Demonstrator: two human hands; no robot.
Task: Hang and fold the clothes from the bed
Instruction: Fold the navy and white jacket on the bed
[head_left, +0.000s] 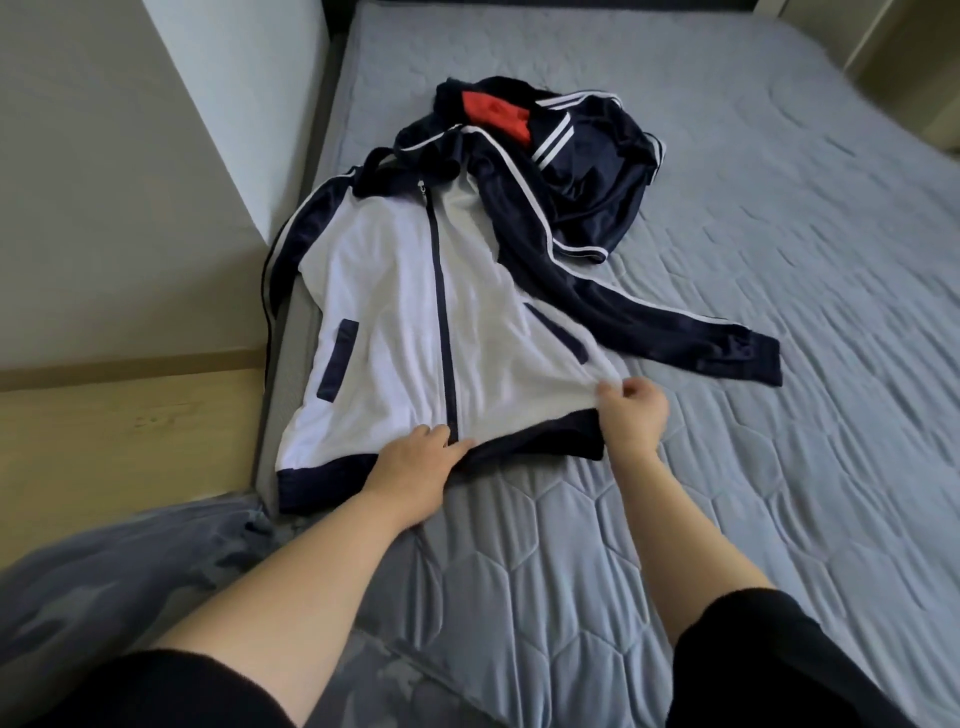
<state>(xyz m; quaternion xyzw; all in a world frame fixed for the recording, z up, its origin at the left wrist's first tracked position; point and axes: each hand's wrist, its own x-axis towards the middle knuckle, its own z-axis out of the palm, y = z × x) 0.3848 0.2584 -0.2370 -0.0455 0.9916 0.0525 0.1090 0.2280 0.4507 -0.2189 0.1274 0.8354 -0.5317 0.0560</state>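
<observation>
Track jacket (395, 312), white front with navy sleeves, lies face up on the left part of the bed (727, 467), zipped; long axis runs straight away from the person, hood end far, hem band (322, 483) near; its left side sits right at the mattress edge.
Second garment (587, 197), navy with white stripes and a red patch showing, is heaped at the far end, touching the jacket's hood end.
One sleeve (675, 322) lies splayed out across the quilt to the right, cuff well apart from the body.
Zip (441, 291) runs down the middle to the hem.
Left hand (415, 462) rests on the hem at the foot of the zip, fingers fairly straight, pressing the cloth down.
Right hand (631, 415) pinches the white front near its lower right corner and lifts it slightly off the navy back layer.
Judgement: smoothing before a fold; both hands sit at the near hem; the splayed sleeve is nearer the right hand, so that side likely folds in first.
</observation>
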